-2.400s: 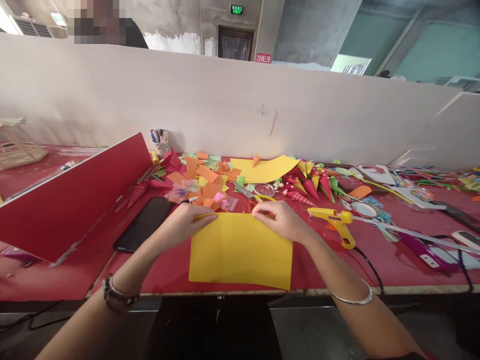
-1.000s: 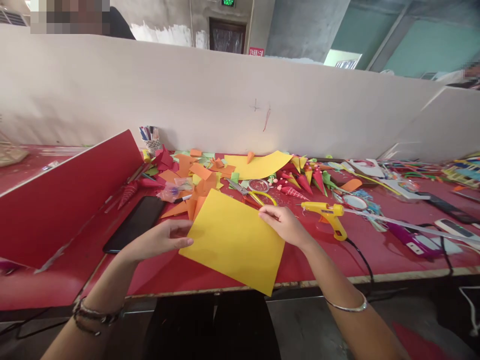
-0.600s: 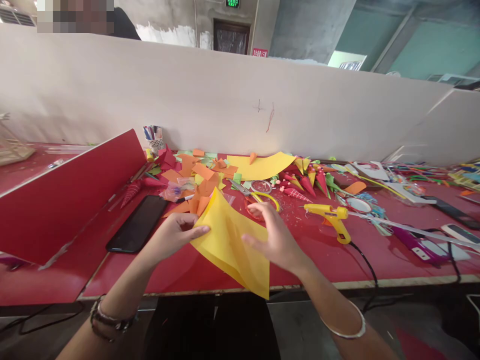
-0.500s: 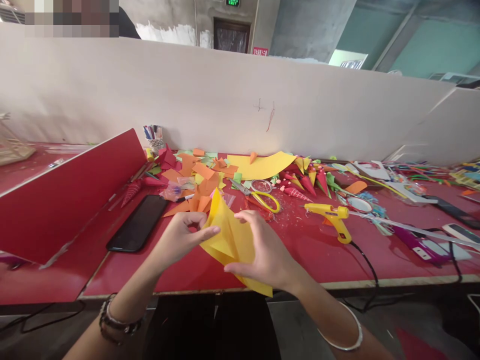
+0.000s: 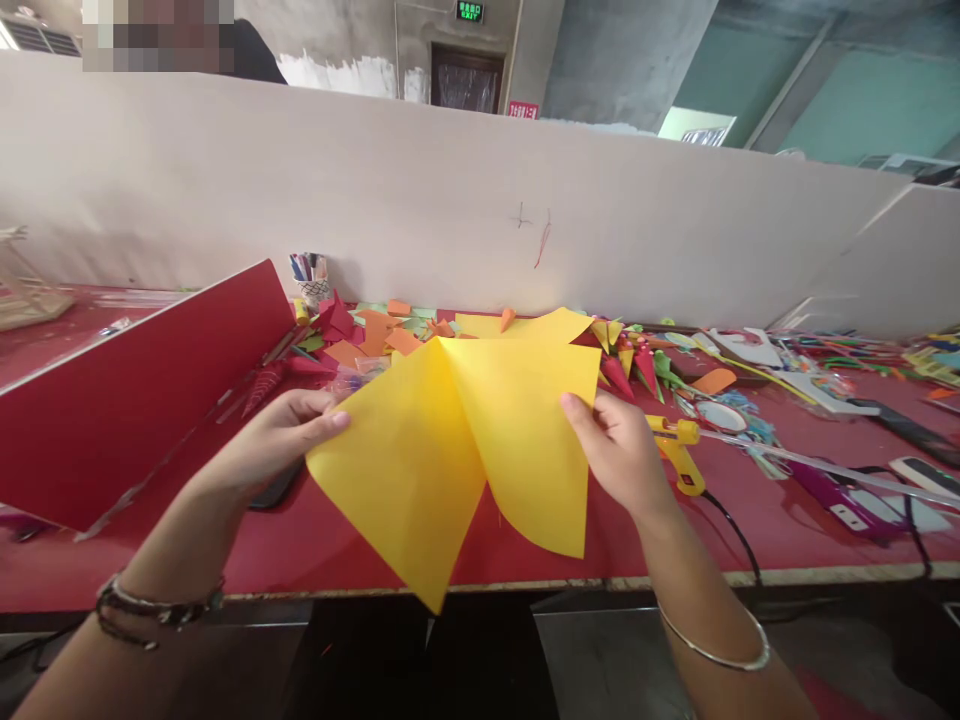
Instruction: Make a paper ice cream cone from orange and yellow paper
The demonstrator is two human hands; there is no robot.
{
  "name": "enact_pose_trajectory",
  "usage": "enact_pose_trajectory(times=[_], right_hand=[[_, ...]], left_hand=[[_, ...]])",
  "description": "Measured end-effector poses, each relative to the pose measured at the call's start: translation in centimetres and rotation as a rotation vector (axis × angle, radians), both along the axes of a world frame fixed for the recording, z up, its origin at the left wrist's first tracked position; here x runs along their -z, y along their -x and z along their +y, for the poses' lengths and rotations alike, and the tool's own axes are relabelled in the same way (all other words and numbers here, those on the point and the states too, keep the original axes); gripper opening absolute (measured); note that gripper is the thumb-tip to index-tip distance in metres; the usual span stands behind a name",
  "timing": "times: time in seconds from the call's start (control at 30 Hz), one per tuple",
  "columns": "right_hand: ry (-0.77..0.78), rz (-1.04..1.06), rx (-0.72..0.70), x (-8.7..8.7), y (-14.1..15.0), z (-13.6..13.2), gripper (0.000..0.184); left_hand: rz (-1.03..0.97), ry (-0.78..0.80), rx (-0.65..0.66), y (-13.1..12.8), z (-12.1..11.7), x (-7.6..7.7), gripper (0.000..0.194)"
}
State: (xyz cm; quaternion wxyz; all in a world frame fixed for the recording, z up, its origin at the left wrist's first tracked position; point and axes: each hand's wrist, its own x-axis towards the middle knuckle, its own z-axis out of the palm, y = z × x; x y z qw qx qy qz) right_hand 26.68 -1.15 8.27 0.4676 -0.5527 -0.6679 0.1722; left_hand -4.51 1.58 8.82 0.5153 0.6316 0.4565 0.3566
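Note:
A sheet of yellow paper (image 5: 405, 450) is spread between my two hands above the table's front part, with a crease running down from its top edge. My left hand (image 5: 281, 445) pinches its left corner between thumb and fingers. On the right side, my right hand (image 5: 622, 445) grips the other edge, thumb on top. The paper hides the scissors and part of the scrap pile behind it. A yellow glue gun (image 5: 682, 460) lies just right of my right hand, partly covered by it. The black phone (image 5: 277, 490) shows only in part below my left hand.
A red board (image 5: 150, 400) stands slanted at the left, near a pen cup (image 5: 311, 280). Orange paper scraps (image 5: 375, 330) and small paper cones (image 5: 645, 365) lie along the back. A purple power strip (image 5: 847, 500) sits right. A white partition (image 5: 420, 200) closes the back, a person beyond it.
The yellow paper was flat, then turned and folded over toward the middle. Now it is lifted and opened wide, my hands having moved apart to its two sides.

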Motion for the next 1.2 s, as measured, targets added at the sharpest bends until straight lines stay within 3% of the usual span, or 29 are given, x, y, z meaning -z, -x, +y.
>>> enact_pose_trajectory(times=[0.07, 0.13, 0.2, 0.23, 0.33, 0.5, 0.67, 0.83, 0.97, 1.2], right_hand=[[0.017, 0.066, -0.027, -0.3, -0.6, 0.5, 0.031], [0.032, 0.134, -0.084, -0.6, -0.8, 1.0, 0.029], [0.048, 0.187, -0.15, -0.8, -0.7, 1.6, 0.028], [0.056, 0.204, -0.182, -0.9, -0.5, 1.8, 0.027], [0.067, 0.218, -0.273, -1.3, 0.4, 2.4, 0.027], [0.049, 0.235, -0.371, -1.8, 2.1, 3.1, 0.027], [0.065, 0.402, -0.288, -0.7, 2.0, 4.3, 0.028], [0.136, 0.532, -0.211, 0.8, 1.5, 4.9, 0.028], [0.147, 0.483, -0.144, 1.5, 1.5, 4.7, 0.029], [0.163, 0.319, -0.111, 3.4, 1.1, 4.6, 0.034]], left_hand=[[0.057, -0.012, 0.019, 1.7, 1.0, -0.4, 0.036], [0.24, -0.05, 0.079, 2.9, 2.3, -1.0, 0.032], [0.488, -0.176, 0.104, 3.1, 3.5, -1.5, 0.027], [0.599, -0.263, 0.057, 2.8, 4.0, -1.7, 0.023], [0.786, -0.556, -0.241, 0.3, 4.9, -2.0, 0.038], [0.568, -0.724, -0.184, -6.1, 5.1, -2.0, 0.036], [0.413, -0.653, -0.329, -8.6, 5.7, -2.3, 0.038], [0.119, -0.303, -0.181, -7.4, 6.2, -2.5, 0.041], [0.036, -0.119, -0.163, -6.5, 7.0, -1.8, 0.04], [0.069, -0.07, -0.179, -6.6, 7.7, -0.3, 0.038]])
